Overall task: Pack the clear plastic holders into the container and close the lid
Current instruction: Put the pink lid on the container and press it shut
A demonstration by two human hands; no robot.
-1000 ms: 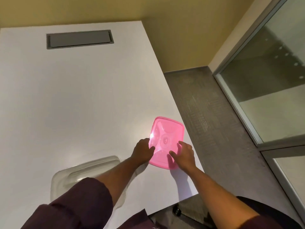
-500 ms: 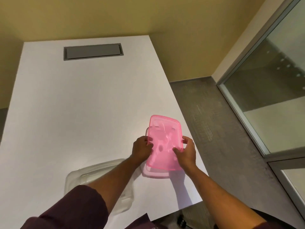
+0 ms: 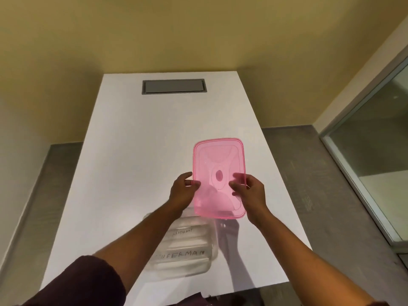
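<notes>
My left hand [image 3: 183, 191] and right hand [image 3: 249, 193] each pinch a long edge of the pink lid [image 3: 219, 177], raised clear of the surface [image 3: 132, 162]. Grip: closed on the lid, thumbs on top. The clear container [image 3: 187, 246] sits below and nearer me, with labelled holders inside; their count is unclear. Risk, in my judgement: the thin lid may flex or seat skewed if I lower it misaligned, leaving one corner unlatched.
</notes>
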